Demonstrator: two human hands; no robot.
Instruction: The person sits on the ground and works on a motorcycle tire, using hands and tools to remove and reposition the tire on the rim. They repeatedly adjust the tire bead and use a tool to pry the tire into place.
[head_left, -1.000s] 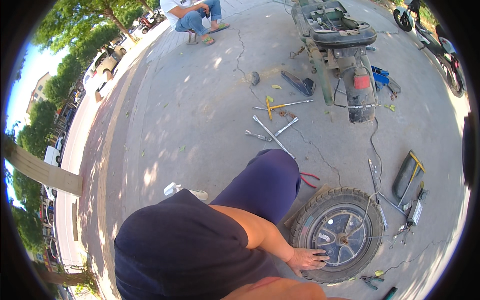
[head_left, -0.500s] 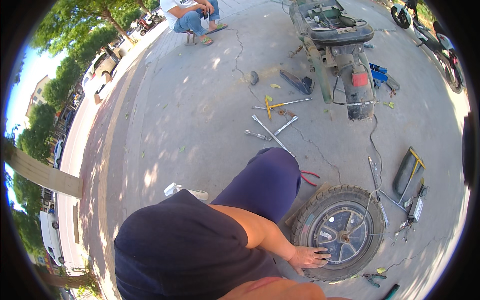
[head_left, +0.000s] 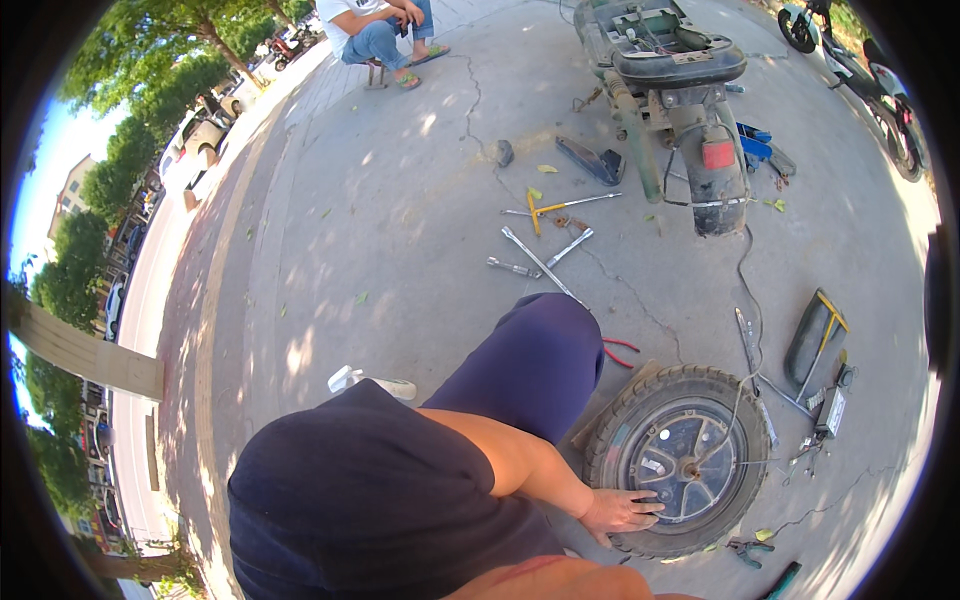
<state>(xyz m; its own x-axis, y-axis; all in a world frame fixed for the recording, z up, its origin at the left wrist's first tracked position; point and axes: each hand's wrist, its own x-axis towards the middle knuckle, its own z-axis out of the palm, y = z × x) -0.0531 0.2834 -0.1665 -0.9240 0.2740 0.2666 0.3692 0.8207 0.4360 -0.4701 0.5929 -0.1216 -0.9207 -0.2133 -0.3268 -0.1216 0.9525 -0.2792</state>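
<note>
A scooter wheel [head_left: 693, 395] with a knobbly black tyre lies flat on the ground at the lower right. Across its near left edge lies my left hand [head_left: 618, 512], palm down, with the fingers stretched over the tyre and onto the dark hub. It is open and not wrapped round anything. From the hub's middle a cable [head_left: 733, 415] runs up toward the scooter. My right hand is out of view; only bare skin shows at the lower edge. Close to the wheel are red-handled pliers [head_left: 622, 350] and dark pliers [head_left: 748, 552].
A partly stripped scooter [head_left: 690, 80] stands ahead. Several wrenches, including a cross-shaped pair [head_left: 543, 258] and a yellow-handled T-wrench [head_left: 537, 212], lie on the concrete. Right of the wheel are a black seat-like part [head_left: 805, 345] and a metal box [head_left: 830, 412]. A seated person [head_left: 375, 35] is at far left.
The whole view has shifted very slightly. My left hand stays on the wheel, with its fingers in nearly the same place.
</note>
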